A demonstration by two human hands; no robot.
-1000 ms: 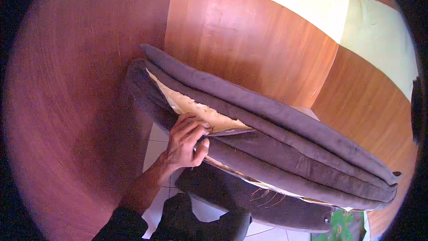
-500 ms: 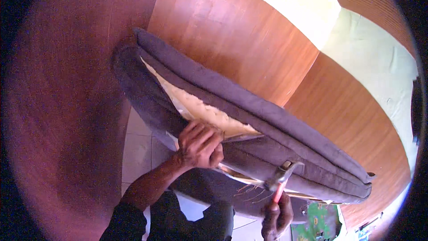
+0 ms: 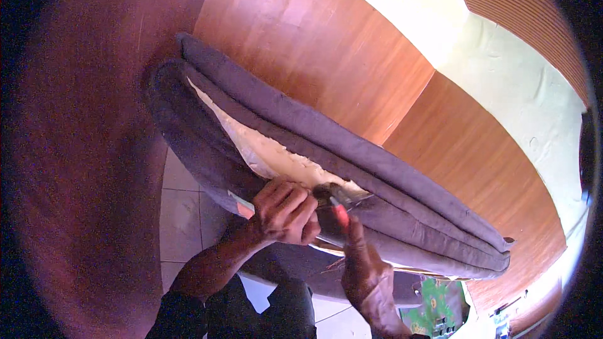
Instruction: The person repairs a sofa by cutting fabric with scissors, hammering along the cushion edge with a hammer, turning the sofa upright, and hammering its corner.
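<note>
A hammer (image 3: 341, 215) with a red handle is in the closed fingers of my right hand (image 3: 367, 276). Its dark metal head is beside the knuckles of my left hand (image 3: 287, 210), low over the open part of a dark grey upholstered sofa piece (image 3: 402, 182). My left hand is closed on the grey fabric at the edge of this opening; whether it also pinches something small, I cannot tell. Pale yellow foam (image 3: 276, 154) shows in the long gap between the fabric layers. Below my hands, a pale strip of the frame and loose threads (image 3: 336, 265) show along the near edge.
Brown wooden panels (image 3: 314, 44) rise behind the sofa piece. A dark reddish wooden surface (image 3: 88, 150) fills the left side. Light floor tiles (image 3: 181, 226) lie at the lower left. A green patterned mat (image 3: 440, 304) with small dark items is at the lower right.
My right hand has brought the hammer up and to the left, from over the near edge to beside my left hand. My left hand keeps its grip; the view has shifted slightly.
</note>
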